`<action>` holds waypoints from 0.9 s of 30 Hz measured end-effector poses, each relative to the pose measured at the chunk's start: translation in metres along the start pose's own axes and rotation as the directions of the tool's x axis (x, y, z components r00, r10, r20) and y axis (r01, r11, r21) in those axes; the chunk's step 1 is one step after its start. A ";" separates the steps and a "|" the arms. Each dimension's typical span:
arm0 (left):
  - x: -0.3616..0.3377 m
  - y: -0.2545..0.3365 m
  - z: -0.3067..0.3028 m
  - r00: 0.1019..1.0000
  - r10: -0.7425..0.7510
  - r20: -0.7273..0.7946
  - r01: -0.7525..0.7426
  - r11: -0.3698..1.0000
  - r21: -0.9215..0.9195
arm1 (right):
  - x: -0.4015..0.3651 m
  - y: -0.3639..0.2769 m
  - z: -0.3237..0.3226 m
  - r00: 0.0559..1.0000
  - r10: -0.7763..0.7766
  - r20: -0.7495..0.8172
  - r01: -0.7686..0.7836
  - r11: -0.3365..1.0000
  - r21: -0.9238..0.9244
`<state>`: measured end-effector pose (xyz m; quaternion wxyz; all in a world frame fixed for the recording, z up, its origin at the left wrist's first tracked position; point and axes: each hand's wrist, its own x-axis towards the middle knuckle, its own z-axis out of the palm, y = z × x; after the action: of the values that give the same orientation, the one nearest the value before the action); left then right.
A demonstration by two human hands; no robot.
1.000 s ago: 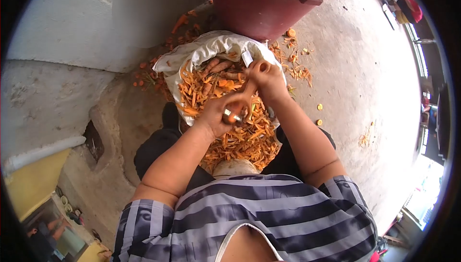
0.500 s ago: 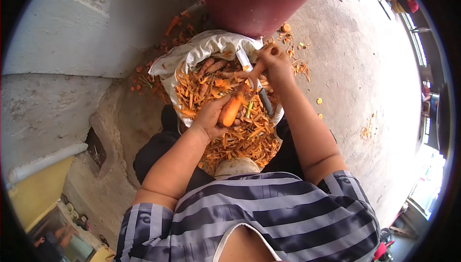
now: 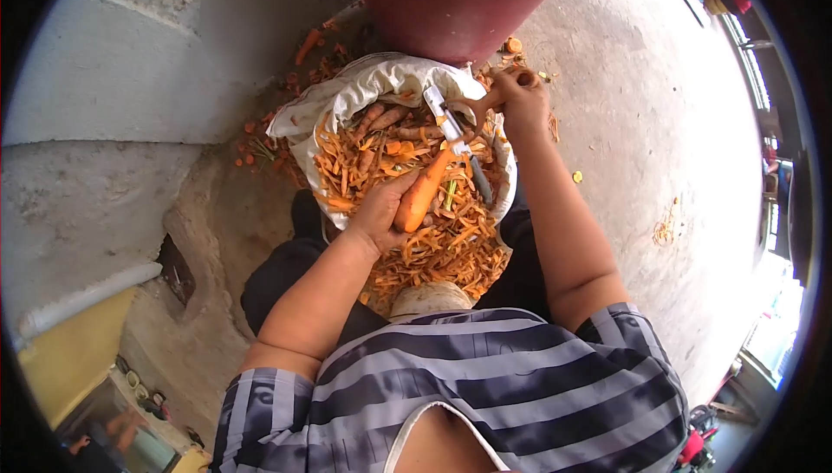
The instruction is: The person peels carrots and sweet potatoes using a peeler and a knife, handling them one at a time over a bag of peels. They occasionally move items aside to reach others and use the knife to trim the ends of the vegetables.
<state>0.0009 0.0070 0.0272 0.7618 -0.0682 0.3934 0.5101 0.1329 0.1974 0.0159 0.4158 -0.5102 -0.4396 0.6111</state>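
My left hand [image 3: 380, 213] is wrapped around a peeled orange carrot [image 3: 422, 195], its narrow end pointing up and right. In my right hand [image 3: 523, 96] is a brown Y-shaped peeler [image 3: 477, 111], whose head overlaps the area just past the carrot's tip. Below both hands, a white sack [image 3: 299, 117] with a rolled-down rim holds a heap of carrot peelings [image 3: 451, 252]. Several dull, unpeeled carrots [image 3: 381, 117] lie among the peelings toward the far side. A knife [image 3: 479, 180] with a dark handle and pale blade rests at the sack's right side.
A large dark red tub [image 3: 451, 9] stands right behind the sack. Carrot scraps [image 3: 260, 145] are scattered on the concrete floor [image 3: 615, 109] at both sides. To the left rises a grey wall [image 3: 104, 74], with a white pipe [image 3: 91, 300] low along it.
My right hand has moved up and to the right with the peeler, from along the carrot to beyond its tip. The left hand stays nearly in place.
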 end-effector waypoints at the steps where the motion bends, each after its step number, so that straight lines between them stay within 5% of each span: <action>1: 0.001 0.000 -0.003 0.999 -0.005 0.036 0.007 0.999 -0.043 | -0.002 -0.002 -0.001 1.000 0.010 -0.016 -0.009 0.999 0.053; 2: 0.003 0.001 -0.008 0.997 -0.005 0.074 0.011 0.996 -0.089 | -0.005 -0.005 0.000 0.999 0.018 -0.027 -0.015 0.995 0.102; 5: 0.015 -0.003 -0.029 0.991 -0.025 0.130 0.053 0.974 -0.222 | -0.038 -0.006 0.023 0.961 0.098 0.257 -0.168 0.949 0.267; 6: 0.017 -0.004 -0.033 0.989 -0.040 0.139 0.076 0.962 -0.263 | -0.057 -0.015 0.029 0.910 0.207 0.358 -0.303 0.923 0.238; 8: 0.011 -0.004 -0.017 0.998 0.017 0.058 -0.002 0.969 -0.248 | -0.072 0.002 0.038 0.810 0.191 0.555 -0.348 0.918 0.192; 12: 0.003 0.001 0.002 0.999 0.006 -0.053 -0.016 0.982 -0.189 | -0.059 0.005 0.033 0.878 0.219 0.425 -0.220 0.974 -0.046; 13: 0.008 0.001 -0.011 0.994 0.004 0.112 0.012 0.989 -0.144 | -0.045 0.007 0.028 0.926 0.190 0.326 -0.183 0.982 -0.055; 17: 0.007 -0.001 -0.009 0.998 -0.024 0.054 0.029 0.995 -0.096 | -0.001 0.013 0.002 1.000 0.000 0.030 -0.001 1.000 0.016; 19: 0.001 0.002 -0.002 1.000 -0.031 0.006 0.031 0.994 -0.105 | -0.007 0.005 0.006 0.998 0.048 0.030 -0.050 0.995 0.089; 22: 0.008 0.003 -0.019 0.971 -0.034 0.235 0.100 0.956 -0.275 | -0.037 -0.005 0.027 0.957 0.160 0.240 -0.230 0.925 0.301; 24: 0.009 -0.002 -0.021 0.991 0.027 0.130 0.006 0.970 -0.244 | -0.062 0.000 0.038 0.879 0.184 0.440 -0.300 0.931 0.210; 26: 0.009 -0.004 -0.018 0.998 0.041 0.045 -0.031 0.979 -0.202 | -0.072 0.010 0.041 0.789 0.089 0.608 -0.148 0.988 0.047; 27: 0.007 -0.005 -0.014 1.000 0.024 0.010 -0.022 0.983 -0.182 | -0.073 -0.002 0.042 0.840 0.201 0.504 -0.155 0.979 -0.133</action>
<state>-0.0014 0.0027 0.0117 0.7489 -0.1298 0.3415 0.5530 0.1010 0.1236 0.0402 0.2019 -0.3845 -0.5115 0.7414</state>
